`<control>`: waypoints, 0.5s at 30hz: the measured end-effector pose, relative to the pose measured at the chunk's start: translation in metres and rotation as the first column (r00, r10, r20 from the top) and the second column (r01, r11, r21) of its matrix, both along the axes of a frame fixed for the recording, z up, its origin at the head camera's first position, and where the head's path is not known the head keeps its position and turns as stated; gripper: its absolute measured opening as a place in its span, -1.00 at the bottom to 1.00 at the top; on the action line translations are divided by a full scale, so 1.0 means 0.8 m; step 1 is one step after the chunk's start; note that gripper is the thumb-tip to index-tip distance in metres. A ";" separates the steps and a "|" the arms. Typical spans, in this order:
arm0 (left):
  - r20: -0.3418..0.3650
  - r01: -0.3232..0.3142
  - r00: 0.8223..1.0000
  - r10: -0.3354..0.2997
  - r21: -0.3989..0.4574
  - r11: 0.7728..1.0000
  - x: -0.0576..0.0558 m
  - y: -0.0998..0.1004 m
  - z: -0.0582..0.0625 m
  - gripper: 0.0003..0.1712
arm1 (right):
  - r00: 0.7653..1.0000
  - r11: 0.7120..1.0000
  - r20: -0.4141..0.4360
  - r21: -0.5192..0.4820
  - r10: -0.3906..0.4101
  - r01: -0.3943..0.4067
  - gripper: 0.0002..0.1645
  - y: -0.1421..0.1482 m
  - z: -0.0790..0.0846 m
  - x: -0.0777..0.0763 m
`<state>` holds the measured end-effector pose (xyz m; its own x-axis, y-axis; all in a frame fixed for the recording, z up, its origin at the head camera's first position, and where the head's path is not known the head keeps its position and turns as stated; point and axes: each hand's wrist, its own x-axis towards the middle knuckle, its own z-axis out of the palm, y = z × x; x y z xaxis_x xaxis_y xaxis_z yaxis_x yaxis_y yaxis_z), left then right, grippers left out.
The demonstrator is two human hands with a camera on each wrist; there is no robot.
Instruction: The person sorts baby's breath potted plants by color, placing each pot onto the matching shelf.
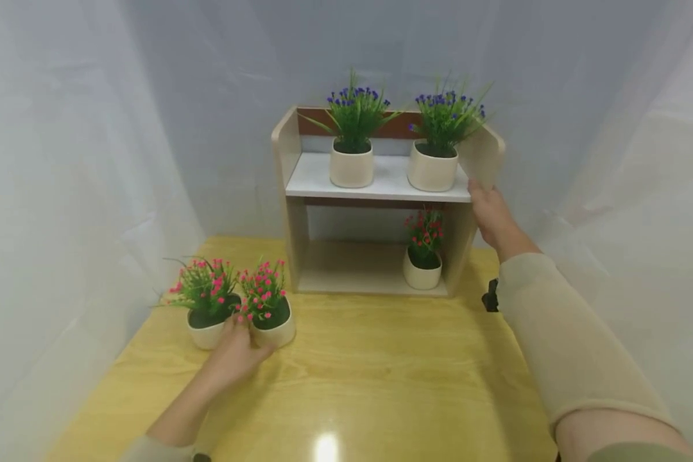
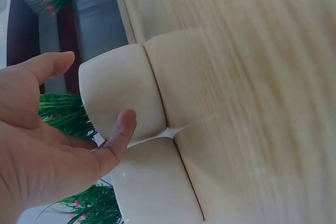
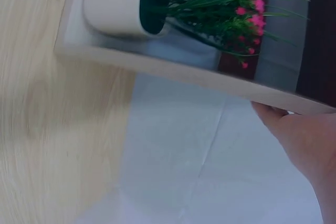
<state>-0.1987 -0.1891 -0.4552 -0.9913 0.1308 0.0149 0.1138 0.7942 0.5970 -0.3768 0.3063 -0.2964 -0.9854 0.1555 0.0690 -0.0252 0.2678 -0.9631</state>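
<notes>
Setting: curtained booth; wider premises indeterminable.
Sheeting point(image 1: 219, 96): pale, hanging at left, right and top of frame.
Table point(image 1: 381, 378): wood-grained, lower centre.

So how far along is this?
Looks done: two rounded cream pots of purple flowers stand on the upper level of the pale wooden shelf, one rounded cream pot of pink flowers below. In hand: the left hand is at two more pink-flowered pots on the yellow wooden table; the right hand touches the shelf's side. Probably left: shelving those two; the lower level has bare space.
</notes>
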 end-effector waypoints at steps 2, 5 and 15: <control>-0.002 -0.006 1.000 0.006 -0.017 1.000 -0.005 0.002 -0.001 -0.24 | 1.000 1.000 -0.005 0.017 -0.004 0.004 -0.04 -0.001 0.002 0.000; 0.004 -0.011 1.000 0.011 -0.038 0.999 -0.012 0.004 -0.002 -0.25 | 1.000 0.999 -0.015 0.033 -0.020 0.021 -0.04 -0.002 0.004 0.001; 0.037 -0.022 0.999 0.022 -0.009 1.000 -0.034 0.008 -0.006 0.13 | 0.997 0.995 -0.022 0.063 -0.072 0.074 -0.04 -0.004 -0.001 0.003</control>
<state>-0.2258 -0.1827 -0.4602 -0.9938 0.1090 -0.0230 0.0741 0.8011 0.5939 -0.3743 0.3034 -0.2975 -0.9699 0.2215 0.1007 -0.0225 0.3304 -0.9436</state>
